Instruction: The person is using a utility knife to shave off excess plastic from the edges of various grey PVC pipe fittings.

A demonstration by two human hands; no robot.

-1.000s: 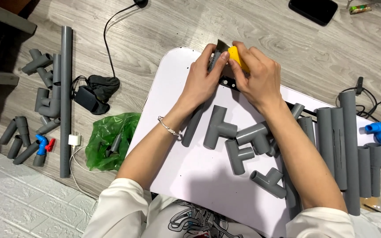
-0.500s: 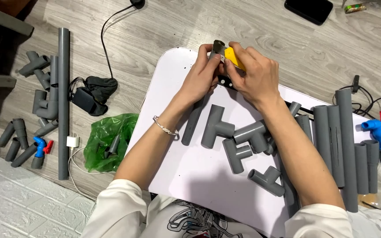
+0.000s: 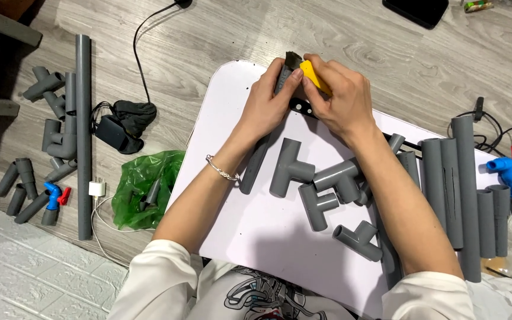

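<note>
At the board's far edge, left hand (image 3: 268, 104) grips a grey pipe (image 3: 260, 155), right hand (image 3: 340, 101) pinches a yellow cutter (image 3: 314, 76) — a slip could likely nick the thumb.

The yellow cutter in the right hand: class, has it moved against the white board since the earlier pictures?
No clear move. The yellow cutter stays at the far edge of the white board, gripped by the right hand, beside the left hand.

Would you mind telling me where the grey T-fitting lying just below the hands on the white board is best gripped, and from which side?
Grip the grey T-fitting across its long straight run, coming from above. It lies flat on the white board, the run standing nearly upright in the view with bare board on its left. Its side branch points right toward neighbouring fittings, so that side is likely crowded.
</note>
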